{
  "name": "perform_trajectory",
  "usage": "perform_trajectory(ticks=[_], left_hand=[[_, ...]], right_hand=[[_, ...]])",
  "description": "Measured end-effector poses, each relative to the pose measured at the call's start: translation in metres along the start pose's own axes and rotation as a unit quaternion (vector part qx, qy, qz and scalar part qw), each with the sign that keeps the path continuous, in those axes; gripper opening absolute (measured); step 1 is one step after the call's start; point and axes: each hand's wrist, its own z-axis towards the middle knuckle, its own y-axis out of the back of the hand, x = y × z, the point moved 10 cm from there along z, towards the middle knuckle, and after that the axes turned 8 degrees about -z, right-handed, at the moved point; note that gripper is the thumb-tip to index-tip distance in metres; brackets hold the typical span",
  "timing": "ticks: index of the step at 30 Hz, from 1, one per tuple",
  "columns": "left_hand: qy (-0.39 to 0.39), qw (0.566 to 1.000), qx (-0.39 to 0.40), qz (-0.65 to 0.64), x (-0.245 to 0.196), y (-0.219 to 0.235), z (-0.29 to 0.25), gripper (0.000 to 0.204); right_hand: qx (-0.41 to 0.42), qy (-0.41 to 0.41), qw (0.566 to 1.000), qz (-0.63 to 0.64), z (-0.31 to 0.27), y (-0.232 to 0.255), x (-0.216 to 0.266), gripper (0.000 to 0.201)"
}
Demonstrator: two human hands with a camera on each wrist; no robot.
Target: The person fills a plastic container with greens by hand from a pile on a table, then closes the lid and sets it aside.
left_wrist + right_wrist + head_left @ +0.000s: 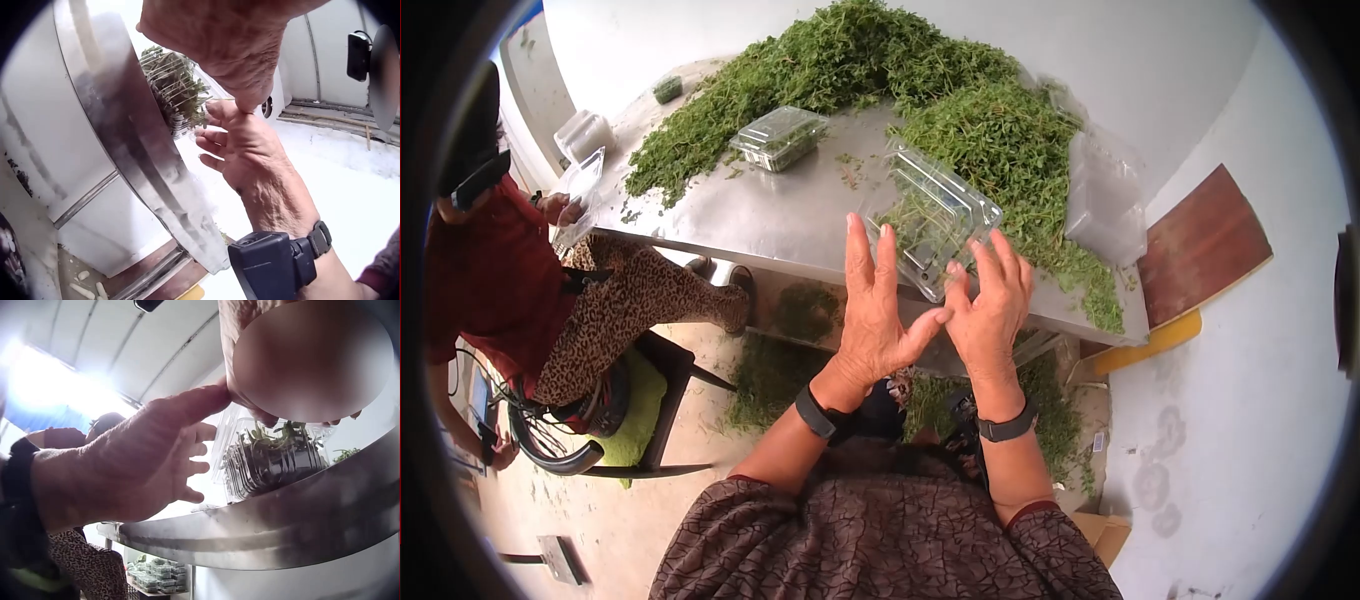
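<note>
My left grip (870,320) was spread wide, holding nothing, thumb tip touching or just beside my right grip (991,308). Right fingers were loose and apart; couldn't tell if they touched the clear box (945,197). Box sat at the near edge of the table (795,212), greens (290,434) inside, one corner behind my fingers. Right-wrist view blurred my right grip; another person (495,275) was cut off leftward.
</note>
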Motion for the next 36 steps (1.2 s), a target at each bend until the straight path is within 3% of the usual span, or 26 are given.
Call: perform_trajectory(ticks=[6,8,9,16,22,27,34,36], left_hand=[[0.092,0.993,-0.023,-0.063,0.028,0.005,-0.001,0.077],[0.111,0.988,0.007,-0.108,0.032,0.005,0.002,0.077],[0.099,0.988,0.038,-0.116,0.029,0.003,0.003,0.086],[0.067,0.994,0.044,-0.069,0.017,0.000,0.000,0.100],[0.088,0.993,-0.003,-0.080,0.021,-0.002,0.007,0.101],[0.094,0.989,-0.028,-0.115,0.030,0.001,0.014,0.086],[0.088,0.982,-0.092,-0.142,0.045,-0.001,0.022,0.075],[0.175,0.963,-0.109,-0.174,0.063,-0.003,0.020,0.071]], right_hand=[[0.024,0.062,0.998,0.003,0.003,-0.004,0.008,0.021],[0.031,0.058,0.998,0.009,0.003,-0.003,0.012,0.021],[0.032,0.058,0.998,0.009,0.003,-0.003,0.013,0.021],[0.041,0.040,0.998,0.034,0.007,0.007,0.019,0.026],[0.054,0.072,0.994,0.061,0.009,0.013,0.041,0.027],[0.067,0.130,0.987,0.063,0.003,0.010,0.054,0.027],[0.066,0.133,0.986,0.072,0.004,0.009,0.054,0.026],[0.042,0.110,0.990,0.078,0.004,0.012,0.044,0.025]])
